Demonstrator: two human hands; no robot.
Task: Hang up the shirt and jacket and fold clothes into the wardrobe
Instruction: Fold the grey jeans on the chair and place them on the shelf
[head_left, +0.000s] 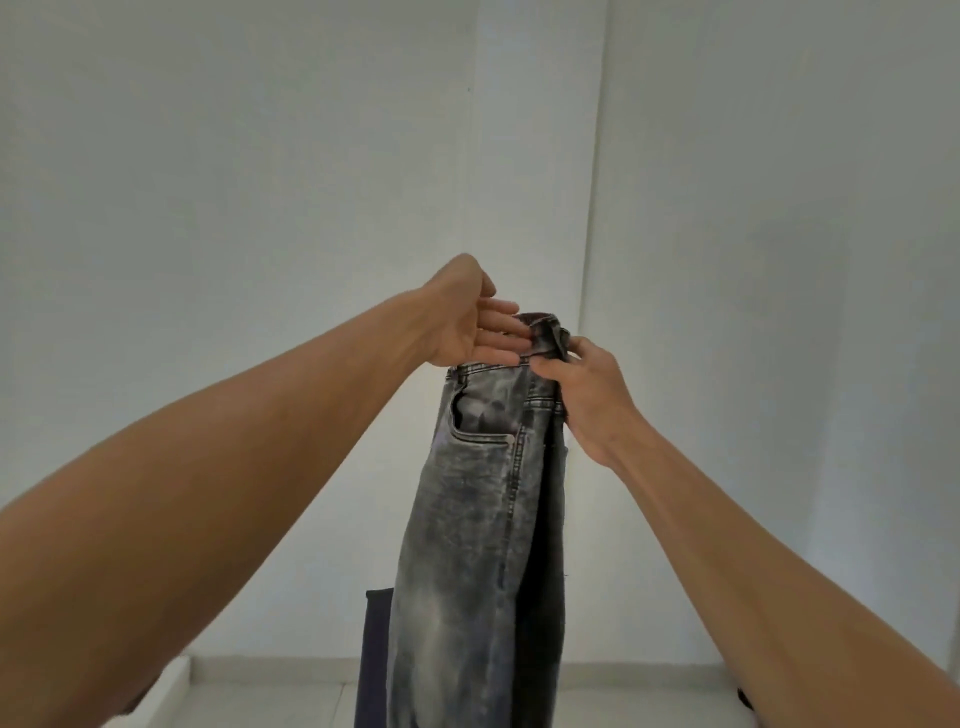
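Observation:
A pair of grey acid-washed jeans (467, 519) hangs straight down in front of me, folded lengthwise, with a front pocket facing me. My right hand (587, 395) pinches the waistband at its right end and holds the jeans up. My left hand (467, 317) is at the waistband's left side with flat, spread fingers touching the fabric's top edge, not closed around it. The lower legs run out of the bottom of the frame.
A dark navy cloth (375, 654) shows behind the jeans at lower left. White walls meet in a corner (592, 208) straight ahead. A pale tiled floor (270, 696) lies below. A small dark object (744, 696) sits at the lower right.

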